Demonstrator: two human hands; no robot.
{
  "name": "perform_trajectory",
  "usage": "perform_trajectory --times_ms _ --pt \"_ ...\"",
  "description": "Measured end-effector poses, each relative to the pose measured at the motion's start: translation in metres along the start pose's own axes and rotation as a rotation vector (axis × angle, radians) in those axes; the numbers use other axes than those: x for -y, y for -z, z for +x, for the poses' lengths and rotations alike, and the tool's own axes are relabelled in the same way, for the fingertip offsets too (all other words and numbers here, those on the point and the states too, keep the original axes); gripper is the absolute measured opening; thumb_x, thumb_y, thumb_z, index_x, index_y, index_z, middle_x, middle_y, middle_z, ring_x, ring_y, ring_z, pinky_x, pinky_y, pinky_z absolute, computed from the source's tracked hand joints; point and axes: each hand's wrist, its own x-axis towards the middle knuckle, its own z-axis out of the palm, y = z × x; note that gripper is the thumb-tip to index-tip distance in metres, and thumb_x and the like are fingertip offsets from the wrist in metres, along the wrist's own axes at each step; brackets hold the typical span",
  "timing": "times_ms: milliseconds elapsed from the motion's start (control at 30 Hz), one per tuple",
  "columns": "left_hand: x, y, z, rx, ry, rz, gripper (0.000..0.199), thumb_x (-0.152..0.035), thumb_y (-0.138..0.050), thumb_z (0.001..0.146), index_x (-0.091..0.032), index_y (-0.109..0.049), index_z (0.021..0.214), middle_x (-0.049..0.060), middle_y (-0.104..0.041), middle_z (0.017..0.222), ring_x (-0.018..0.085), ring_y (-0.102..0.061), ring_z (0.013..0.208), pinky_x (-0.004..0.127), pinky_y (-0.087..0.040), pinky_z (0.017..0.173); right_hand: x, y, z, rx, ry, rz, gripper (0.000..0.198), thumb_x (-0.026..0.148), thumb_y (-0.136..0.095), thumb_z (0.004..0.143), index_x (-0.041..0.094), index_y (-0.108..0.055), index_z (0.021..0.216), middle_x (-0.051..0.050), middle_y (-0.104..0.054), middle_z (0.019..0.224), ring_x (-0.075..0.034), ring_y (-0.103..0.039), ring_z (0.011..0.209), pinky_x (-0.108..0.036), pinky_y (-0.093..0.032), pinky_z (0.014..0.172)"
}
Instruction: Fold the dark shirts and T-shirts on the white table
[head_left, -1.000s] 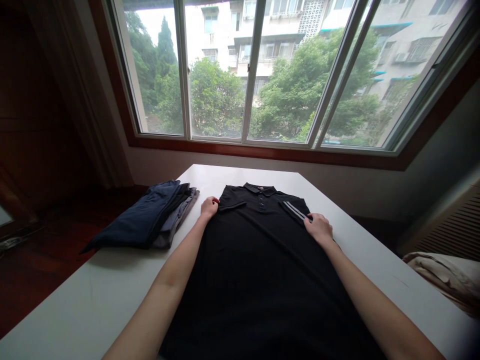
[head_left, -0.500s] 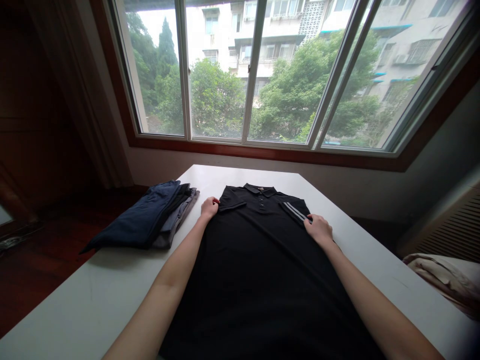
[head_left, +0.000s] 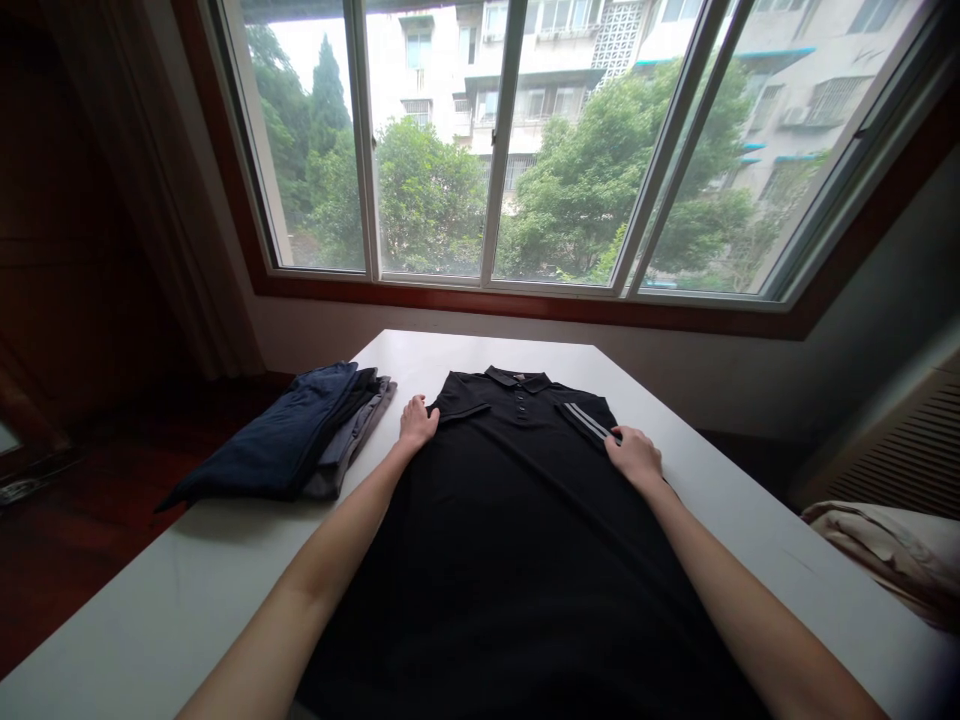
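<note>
A black polo shirt (head_left: 517, 540) lies front up and spread flat, its collar toward the window and its lower part running off the near edge of view. Both short sleeves are folded in over the chest; the one on the right shows two pale stripes. At the shirt's left edge, just below the sleeve, my left hand (head_left: 418, 424) is closed on the fabric, fingertips partly hidden. My right hand (head_left: 635, 455) pinches the shirt by the striped sleeve's cuff on the right side.
The shirt rests on a white table (head_left: 247, 580) with angled far corners. Left of it, a stack of folded dark clothes (head_left: 274, 430) hangs slightly over the table's left edge. A beige cloth bundle (head_left: 885, 550) lies beyond the right edge. The window (head_left: 495, 150) is ahead.
My left hand has turned and shifted slightly left and down along the shirt's edge. My right hand stays at the striped cuff. The view has shifted a little.
</note>
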Motion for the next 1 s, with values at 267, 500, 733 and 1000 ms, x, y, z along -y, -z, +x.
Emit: perform_trajectory --times_ms 267,500,733,1000 --pt "0.014 0.028 -0.068 0.047 -0.162 0.053 0.055 -0.034 -0.052 0.091 -0.010 -0.033 0.137 0.020 -0.042 0.141 0.029 -0.038 0.135 0.039 -0.027 0.114 0.000 -0.001 0.001 0.007 -0.007 0.009 0.039 0.032 -0.045 0.088 0.014 -0.064 0.118 -0.015 -0.063 0.121 -0.029 -0.057 0.110 -0.039 -0.044 0.088" --pt "0.043 0.085 -0.154 0.173 -0.420 0.023 0.050 -0.036 -0.049 0.093 -0.018 -0.034 0.137 0.014 -0.042 0.141 0.024 -0.037 0.136 0.041 -0.028 0.117 -0.005 -0.008 0.007 0.003 -0.003 -0.003 0.040 0.032 -0.046 0.088 0.013 -0.064 0.118 -0.016 -0.064 0.120 -0.031 -0.058 0.109 -0.040 -0.044 0.088" --pt "0.043 0.114 -0.174 0.305 -0.425 0.196 0.035 -0.036 -0.045 0.096 -0.021 -0.050 0.127 0.012 -0.042 0.145 0.025 -0.034 0.139 0.044 -0.030 0.116 -0.006 -0.009 0.007 -0.006 0.002 0.009 0.040 0.032 -0.048 0.086 0.013 -0.065 0.117 -0.017 -0.064 0.118 -0.031 -0.059 0.107 -0.040 -0.044 0.087" --pt "0.018 0.144 -0.183 0.407 -0.427 0.423 0.039 -0.033 -0.048 0.094 -0.017 -0.050 0.129 0.017 -0.049 0.140 0.031 -0.043 0.132 0.045 -0.036 0.108 -0.004 -0.005 0.004 -0.025 0.021 0.003 0.037 0.030 -0.047 0.086 0.013 -0.065 0.114 -0.017 -0.063 0.117 -0.030 -0.057 0.106 -0.039 -0.043 0.085"
